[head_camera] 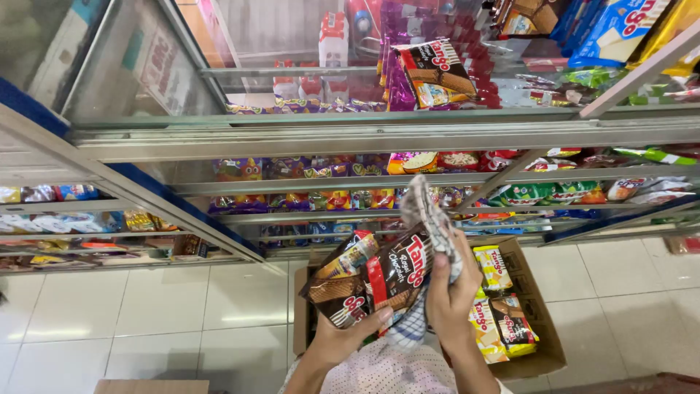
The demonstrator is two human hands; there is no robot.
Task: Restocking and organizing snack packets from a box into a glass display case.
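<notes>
Left hand (343,337) gripped from below a fanned stack of glossy dark-brown wafer packs (372,281) with red bands and pictured wafers. Right hand (450,292) was closed on a checked cloth (430,219) pressed against the packs' right edge. Below the grip stood an open cardboard box (543,306) holding yellow packs (493,266).

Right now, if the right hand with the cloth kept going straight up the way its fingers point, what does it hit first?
Probably the glass front of the display case, just above the checked cloth that the right hand presses against the dark wafer packs. Depth is unclear in this view.
</notes>
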